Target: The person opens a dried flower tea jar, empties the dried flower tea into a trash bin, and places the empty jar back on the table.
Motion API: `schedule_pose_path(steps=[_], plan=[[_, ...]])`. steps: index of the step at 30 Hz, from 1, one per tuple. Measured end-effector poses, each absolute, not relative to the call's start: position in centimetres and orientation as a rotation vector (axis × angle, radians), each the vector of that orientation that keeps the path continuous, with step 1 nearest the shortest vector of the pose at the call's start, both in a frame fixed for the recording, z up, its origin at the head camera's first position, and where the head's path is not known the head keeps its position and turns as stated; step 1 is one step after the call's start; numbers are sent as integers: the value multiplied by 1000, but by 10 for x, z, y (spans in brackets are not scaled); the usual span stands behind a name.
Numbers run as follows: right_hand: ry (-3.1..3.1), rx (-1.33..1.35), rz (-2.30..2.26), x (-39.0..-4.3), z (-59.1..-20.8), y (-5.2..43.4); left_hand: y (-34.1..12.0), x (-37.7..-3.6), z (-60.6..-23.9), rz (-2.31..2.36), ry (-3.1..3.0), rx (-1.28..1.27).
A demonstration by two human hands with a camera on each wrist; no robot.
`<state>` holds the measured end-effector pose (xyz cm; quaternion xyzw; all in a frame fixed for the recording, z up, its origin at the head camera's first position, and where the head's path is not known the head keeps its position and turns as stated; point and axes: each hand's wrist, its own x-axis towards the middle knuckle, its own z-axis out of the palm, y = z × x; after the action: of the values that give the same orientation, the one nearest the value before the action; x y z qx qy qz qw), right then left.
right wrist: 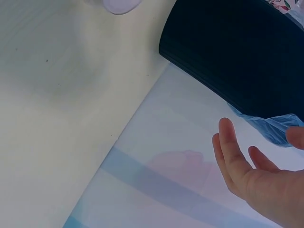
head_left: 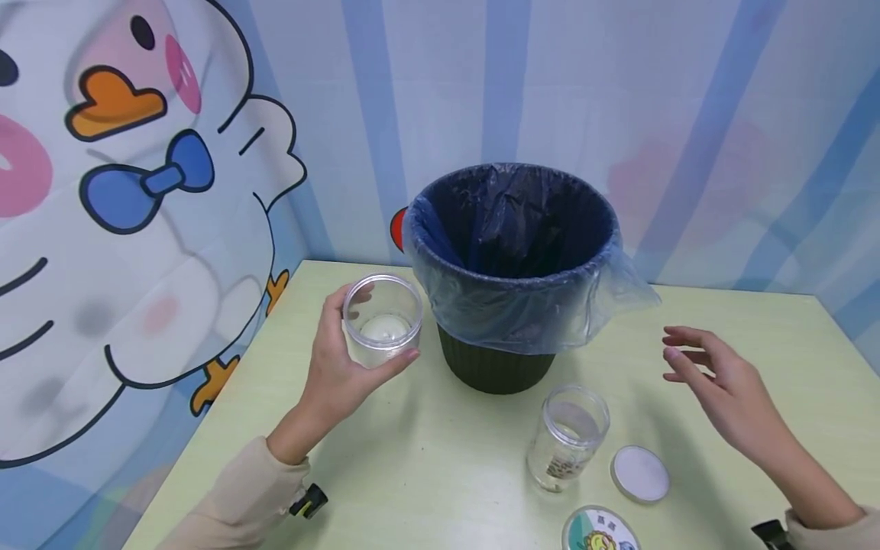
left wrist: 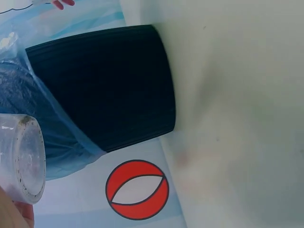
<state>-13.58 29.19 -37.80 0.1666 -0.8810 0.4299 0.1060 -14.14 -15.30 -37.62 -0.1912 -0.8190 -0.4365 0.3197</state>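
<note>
My left hand [head_left: 341, 380] grips a clear plastic jar [head_left: 383, 344] above the table, left of the bin, its lidless mouth facing up. Small dark specks show around the base of this jar [left wrist: 31, 161] in the left wrist view. My right hand [head_left: 729, 389] is in the air over the table's right side, fingers loosely bent, holding nothing. A dark ribbed bin [head_left: 496, 365] stands at the back, lined with a translucent blue bag [head_left: 509, 317] folded over its rim. In front of it stands a second clear jar [head_left: 565, 451], also lidless, with a printed mark.
A round white lid [head_left: 640, 473] lies right of the standing jar. Nearer me, a round lid with a cartoon print [head_left: 601, 533] is cut off by the frame's edge. Behind the pale table [head_left: 454, 489] hangs a printed cloth [head_left: 440, 92] with blue stripes and a cartoon duck.
</note>
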Motion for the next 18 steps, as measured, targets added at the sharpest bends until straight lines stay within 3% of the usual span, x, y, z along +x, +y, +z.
schedule_pose_path(steps=[18], plan=[[-2665, 468, 1262, -125, -397, 306, -149, -126, -403, -1252, -2269, -589]])
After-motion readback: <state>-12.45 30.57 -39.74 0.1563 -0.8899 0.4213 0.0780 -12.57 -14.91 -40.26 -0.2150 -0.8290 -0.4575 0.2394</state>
